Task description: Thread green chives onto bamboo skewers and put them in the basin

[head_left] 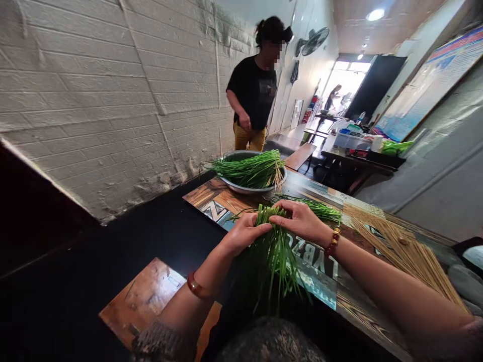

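Note:
Between my two hands is a bunch of garlic chives (277,251), its cut stem ends up and its long green leaves hanging over the table's near edge. My left hand (245,232) grips the bunch from the left, thumb across the stems. From the right, my right hand (300,221) closes on the upper stems with thumb and fingers. Just beyond my hands, a smaller heap of chives (320,208) lies on the table. A metal basin (245,190) behind it holds a large pile of chives (251,168).
The patterned table (362,306) carries a spread of thin bamboo sticks (418,256) at right. A wooden stool or bench (147,296) stands lower left. Beyond the basin stands a person in black (256,90). Another table (339,153) with containers is farther back, beside a bench (301,156).

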The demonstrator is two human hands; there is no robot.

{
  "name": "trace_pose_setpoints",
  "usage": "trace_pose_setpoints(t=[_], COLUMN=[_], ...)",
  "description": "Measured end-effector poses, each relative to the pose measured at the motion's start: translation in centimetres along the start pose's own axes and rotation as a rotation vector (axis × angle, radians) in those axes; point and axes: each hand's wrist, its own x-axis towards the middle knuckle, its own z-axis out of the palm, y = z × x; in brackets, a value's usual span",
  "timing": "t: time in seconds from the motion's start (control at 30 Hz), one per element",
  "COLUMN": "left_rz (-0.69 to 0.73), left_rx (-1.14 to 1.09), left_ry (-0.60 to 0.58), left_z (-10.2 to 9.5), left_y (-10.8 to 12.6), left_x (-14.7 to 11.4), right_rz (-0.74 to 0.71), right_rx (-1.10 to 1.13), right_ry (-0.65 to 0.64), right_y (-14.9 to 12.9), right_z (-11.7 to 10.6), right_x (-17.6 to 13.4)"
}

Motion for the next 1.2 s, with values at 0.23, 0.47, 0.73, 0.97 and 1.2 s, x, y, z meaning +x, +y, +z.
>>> trace_pose_setpoints(t=[0.23, 0.47, 0.73, 0.97, 1.2], left_rz=[0.039, 0.076, 0.183, 0.172, 0.149], left_rx=[-0.078, -0.081, 0.024, 0.012, 0.069], left_ry=[0.111, 0.343, 0.701, 0.853, 0.886], left_z=[-1.3, -4.4, -6.8, -8.0, -8.7], left_y=[0.3, 0.9, 2.2, 2.5, 2.5], left_x=[-3.3, -9.0, -15.7, -19.8, -21.5], right_rz=[-0.133, -0.165, -0.259, -0.426, -0.488], right_rx=[-0.008, 0.215, 0.341, 0.213, 0.180], right_ry=[-0.021, -0.202, -0.418, -0.462, -0.436], right_y=[-1.5, -4.0, -8.5, -11.7, -13.2], right_z=[3.2, 7.9, 13.5, 16.7, 18.2], right_x=[2.2, 5.0, 7.9, 8.8, 9.0])
